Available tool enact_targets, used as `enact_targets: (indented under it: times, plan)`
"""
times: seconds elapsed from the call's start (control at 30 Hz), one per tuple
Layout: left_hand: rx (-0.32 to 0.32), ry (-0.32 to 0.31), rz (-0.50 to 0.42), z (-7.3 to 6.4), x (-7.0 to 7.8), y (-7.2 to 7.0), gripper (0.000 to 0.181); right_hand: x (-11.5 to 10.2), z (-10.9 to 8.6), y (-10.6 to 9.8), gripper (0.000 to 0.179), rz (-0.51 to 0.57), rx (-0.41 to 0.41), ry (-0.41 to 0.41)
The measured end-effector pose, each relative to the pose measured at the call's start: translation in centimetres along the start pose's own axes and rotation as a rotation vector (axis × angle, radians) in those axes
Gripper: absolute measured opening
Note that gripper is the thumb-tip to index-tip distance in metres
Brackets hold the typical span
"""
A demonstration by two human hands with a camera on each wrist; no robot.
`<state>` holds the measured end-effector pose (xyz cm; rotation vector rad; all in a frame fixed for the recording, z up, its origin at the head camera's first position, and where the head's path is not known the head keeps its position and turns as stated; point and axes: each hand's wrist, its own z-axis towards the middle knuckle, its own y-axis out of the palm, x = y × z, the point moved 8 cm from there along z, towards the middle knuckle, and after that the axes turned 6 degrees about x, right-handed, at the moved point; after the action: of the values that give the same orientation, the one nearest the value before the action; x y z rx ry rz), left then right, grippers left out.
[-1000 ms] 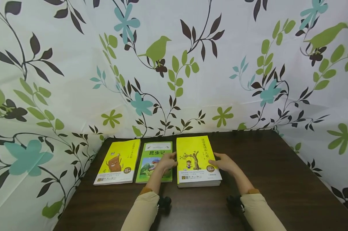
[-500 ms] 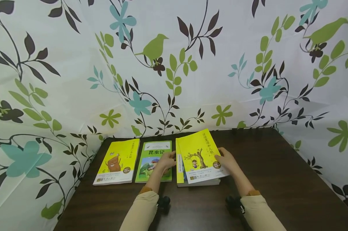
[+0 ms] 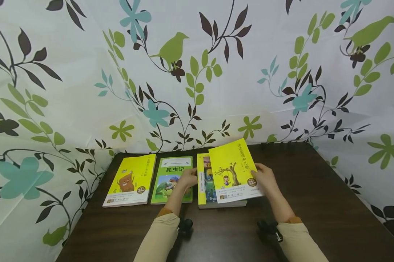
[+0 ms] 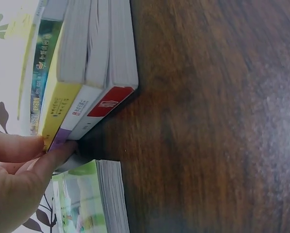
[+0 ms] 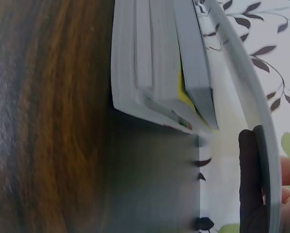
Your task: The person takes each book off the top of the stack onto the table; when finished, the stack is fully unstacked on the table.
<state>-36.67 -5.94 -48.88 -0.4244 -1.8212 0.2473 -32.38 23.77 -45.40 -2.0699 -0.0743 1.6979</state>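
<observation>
My right hand [image 3: 265, 180] pinches the right edge of a thin yellow book [image 3: 231, 160] with a tree and swing on its cover. This book is lifted and tilted above a stack of books [image 3: 202, 182], hiding part of the top cover. In the right wrist view a gap separates the lifted book [image 5: 249, 73] from the stack [image 5: 150, 58]. On the stack's left side, my left hand [image 3: 187, 179] touches the spines with thumb and fingers. The left wrist view shows several stacked spines, yellow [image 4: 60, 109] above white ones.
Left of the stack lies a green book [image 3: 172, 180] with a cartoon cover. Further left is another yellow book [image 3: 129, 180] with a brown cartoon figure. All rest on a dark wooden table [image 3: 314, 203], with a leaf-patterned cloth [image 3: 197, 72] behind it.
My right hand has lifted the yellow tree-and-swing book off the stack and moved it up and right, uncovering part of the book below. My left hand stays at the stack's left side.
</observation>
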Motion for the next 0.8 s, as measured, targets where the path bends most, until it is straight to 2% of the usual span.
enact_targets:
  times: [0.13, 0.23, 0.53, 0.8]
  plan:
    - [0.019, -0.001, -0.028, 0.1, 0.1, 0.1, 0.074, 0.6, 0.2, -1.1, 0.052, 0.072, -0.006, 0.046]
    - [0.029, -0.002, -0.042, 0.3, 0.1, 0.3, 0.074, 0.9, 0.3, -2.1, 0.054, 0.086, -0.016, 0.068]
    - [0.037, 0.018, -0.028, 0.3, -0.1, 0.2, 0.076, 2.9, 0.6, -4.8, 0.056, 0.025, 0.004, 0.136]
    - [0.036, 0.032, -0.028, 0.4, 0.5, 0.1, 0.075, 4.8, 1.7, -6.8, 0.057, 0.004, 0.047, 0.18]
